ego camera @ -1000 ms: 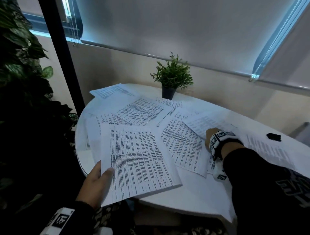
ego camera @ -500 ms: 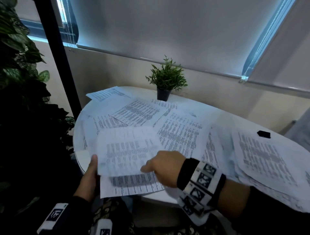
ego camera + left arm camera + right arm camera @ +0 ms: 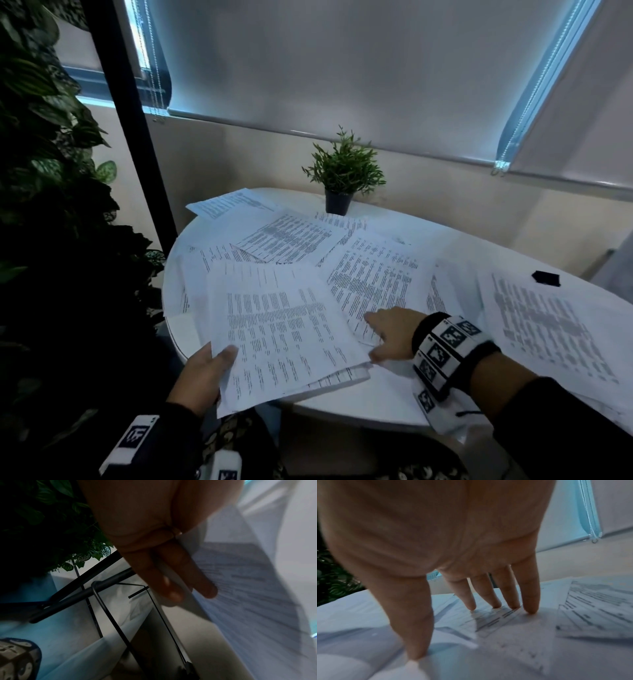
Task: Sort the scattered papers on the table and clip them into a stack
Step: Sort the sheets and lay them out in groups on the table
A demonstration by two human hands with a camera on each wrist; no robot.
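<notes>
Loose papers overlap across the left and middle of the table — a potted plant stands behind them at the far edge, a clip lies far right, another sheet just before it.

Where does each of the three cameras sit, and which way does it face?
Head: worn high, facing forward and down at the table, loose sheets, potted plant; both hands show.
Left wrist: looks along the left hand, whose fingers hold the gathered papers.
Right wrist: looks along the right hand, straight fingers touching a sheet.
Shared: head and left wrist both show the gathered papers.
</notes>
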